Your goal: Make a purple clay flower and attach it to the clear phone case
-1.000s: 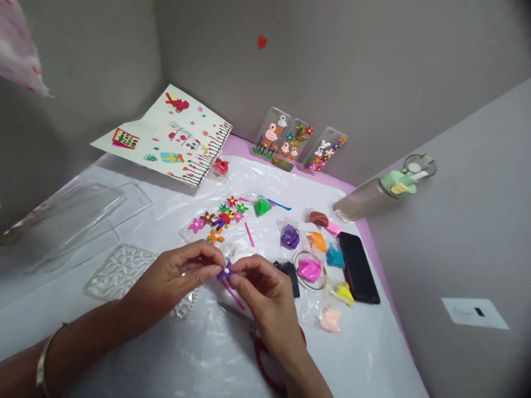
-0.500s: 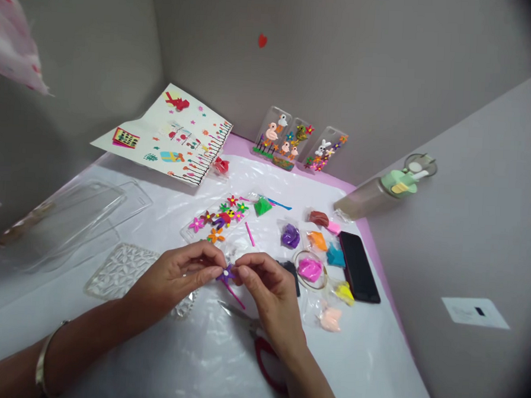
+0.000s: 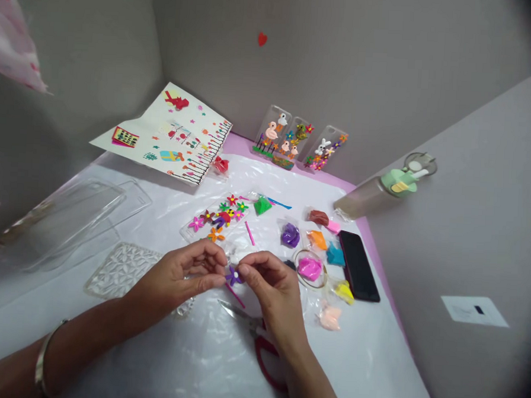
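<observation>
Head camera view, looking down past my two bare hands at a white-covered table. At the centre is a small purple flower (image 3: 233, 276) with a white middle. My right hand (image 3: 272, 294) pinches it narrowly between thumb and forefinger; the flower sticks out from those fingertips toward nine o'clock, petals spread, its right edge hidden by the grip. My left hand (image 3: 177, 271) comes in from the flower's nine o'clock side, forefinger and thumb parted, with a small gap between their tips. The thumb tip is right at a left petal, and I cannot tell whether it touches.

Taking the flower as the clock's centre, a thin pink stick (image 3: 235, 295) lies below at six o'clock, and red-handled scissors (image 3: 266, 356) at five, partly under my right hand. A textured clear case (image 3: 122, 268) is at nine o'clock, partly covered by my left hand. At eleven, nearby, lies a clear case (image 3: 188, 229) crowded with colourful flowers and a little figure; farther out the same way is a decorated white sheet (image 3: 175, 138). Three decorated phone cases (image 3: 299, 142) lean upright at one o'clock. A bagged purple lump (image 3: 290, 235) sits at two, and a black phone (image 3: 360, 266) at three.
</observation>
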